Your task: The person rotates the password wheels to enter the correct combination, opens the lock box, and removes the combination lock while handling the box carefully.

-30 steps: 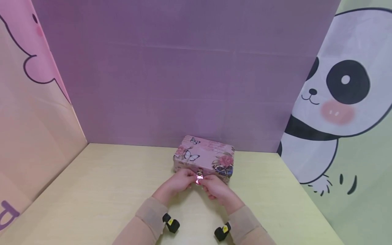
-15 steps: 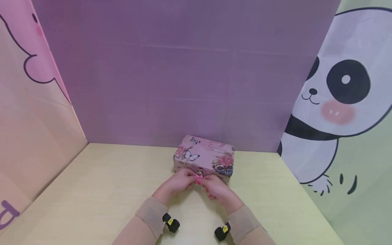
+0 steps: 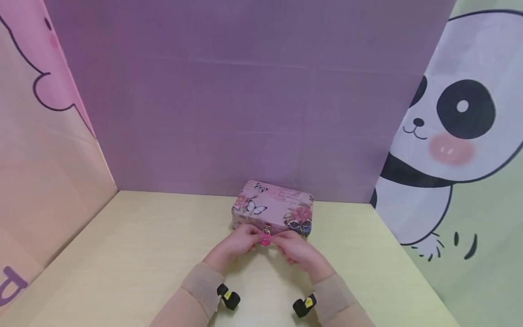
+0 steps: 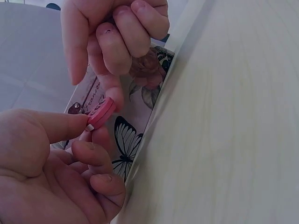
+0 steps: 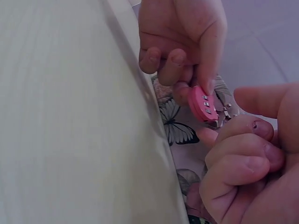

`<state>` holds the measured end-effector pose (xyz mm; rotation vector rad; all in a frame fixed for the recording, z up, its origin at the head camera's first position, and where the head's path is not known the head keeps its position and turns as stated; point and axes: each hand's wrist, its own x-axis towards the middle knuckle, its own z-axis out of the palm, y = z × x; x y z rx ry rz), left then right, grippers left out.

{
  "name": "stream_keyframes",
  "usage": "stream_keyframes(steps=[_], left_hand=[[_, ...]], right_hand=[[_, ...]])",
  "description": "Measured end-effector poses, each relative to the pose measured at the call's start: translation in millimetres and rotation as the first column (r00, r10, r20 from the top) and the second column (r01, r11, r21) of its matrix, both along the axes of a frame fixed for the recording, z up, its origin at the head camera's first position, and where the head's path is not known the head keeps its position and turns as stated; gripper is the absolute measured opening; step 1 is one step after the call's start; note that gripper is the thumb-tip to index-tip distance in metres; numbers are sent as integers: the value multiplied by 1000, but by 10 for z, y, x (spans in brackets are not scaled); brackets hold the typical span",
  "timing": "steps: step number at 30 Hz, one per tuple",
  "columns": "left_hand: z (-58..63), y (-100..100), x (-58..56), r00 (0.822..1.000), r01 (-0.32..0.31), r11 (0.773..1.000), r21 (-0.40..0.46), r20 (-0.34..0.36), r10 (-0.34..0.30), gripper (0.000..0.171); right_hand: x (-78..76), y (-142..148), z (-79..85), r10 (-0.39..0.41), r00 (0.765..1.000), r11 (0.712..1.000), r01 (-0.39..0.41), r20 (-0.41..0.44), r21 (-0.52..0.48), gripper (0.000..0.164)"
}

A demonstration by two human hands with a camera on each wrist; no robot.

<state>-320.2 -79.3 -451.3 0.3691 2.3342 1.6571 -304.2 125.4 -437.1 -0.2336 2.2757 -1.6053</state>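
Note:
A small pink combination padlock [image 3: 265, 239] hangs by its shackle from the metal clasp on the front of a pink tin box [image 3: 282, 200] printed with butterflies and roses. The box lid is down. My left hand [image 3: 242, 239] pinches the padlock's left side between thumb and curled index finger. In the right wrist view, number dials show on the padlock [image 5: 203, 105]. From the other side, my right hand [image 3: 300, 250] reaches its index fingertip right up to the padlock. Its thumb stands apart from the lock, and its other fingers are loosely curled.
The box stands at the back of a pale wood-patterned table [image 3: 163, 254], close to a purple back panel [image 3: 245, 113]. Side panels rise at left and right, the right one with a panda print [image 3: 461, 136]. Black wrist cameras [image 3: 229, 297] sit at both cuffs.
My right hand has shifted slightly to the right, and its thumb has come off the padlock. The left hand keeps its pinch; the box has not moved.

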Motion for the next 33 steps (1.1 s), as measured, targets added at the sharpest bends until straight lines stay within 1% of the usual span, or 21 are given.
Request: stream_keyframes(steps=[4, 9, 19, 27, 33], left_hand=[[3, 0, -10, 1000, -2, 1000, 3, 0, 2, 14], [-7, -2, -21, 1000, -6, 1000, 7, 2, 6, 13], [-26, -7, -38, 1000, 1, 1000, -5, -20, -2, 14], [-18, 4, -26, 1000, 0, 1000, 0, -24, 0, 13], [-13, 7, -20, 1000, -10, 1000, 2, -16, 10, 12]], right_hand=[[-5, 51, 33, -4, 1000, 999, 4, -17, 40, 31], [-1, 110, 61, 8, 1000, 998, -6, -25, 61, 32], [5, 134, 76, 21, 999, 997, -19, -29, 72, 33], [-3, 104, 0, 18, 999, 999, -17, -28, 51, 41], [-18, 27, -69, 43, 999, 999, -43, -30, 6, 39]])
